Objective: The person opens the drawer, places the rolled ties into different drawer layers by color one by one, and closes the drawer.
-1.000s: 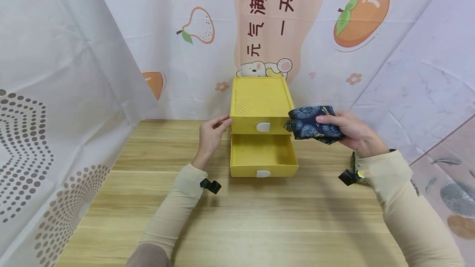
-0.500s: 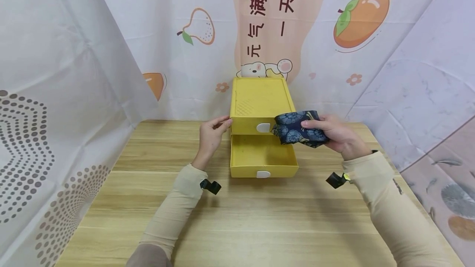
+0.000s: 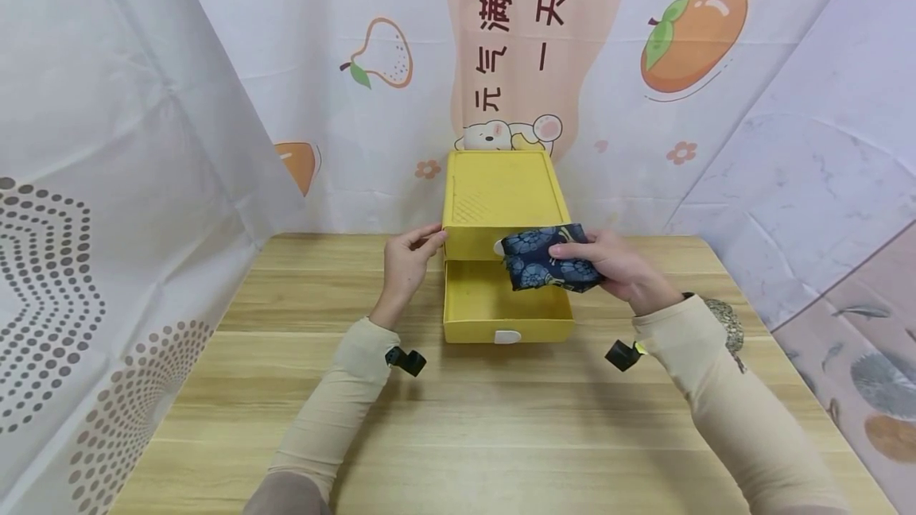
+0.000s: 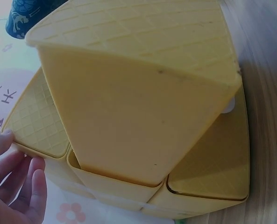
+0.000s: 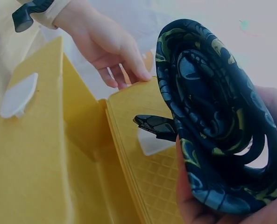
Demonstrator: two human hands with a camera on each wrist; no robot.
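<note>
In the head view, a yellow two-drawer cabinet (image 3: 506, 185) stands at the back of the table, its lower drawer (image 3: 472, 331) pulled out and its upper one closed. My left hand (image 3: 408, 265) holds the upper drawer's left front corner with thumb and fingertips. A rolled-up dark blue floral necktie (image 3: 547, 259) is gripped in my right hand (image 3: 622, 265), thumb on top. It hangs over the right part of the pulled-out drawer and covers part of the upper drawer's front. The right wrist view shows the coiled layers of the necktie (image 5: 208, 93) and a narrow end sticking out.
The wooden table (image 3: 487, 435) stretches in front of the cabinet. Behind it hangs a white printed curtain (image 3: 358, 125). Each wrist wears a strapped black camera mount, the left mount (image 3: 406, 360) being near the pulled-out drawer.
My right hand has carried the necktie left and slightly down, from beside the cabinet to over the pulled-out drawer. The left hand has stayed at the corner.
</note>
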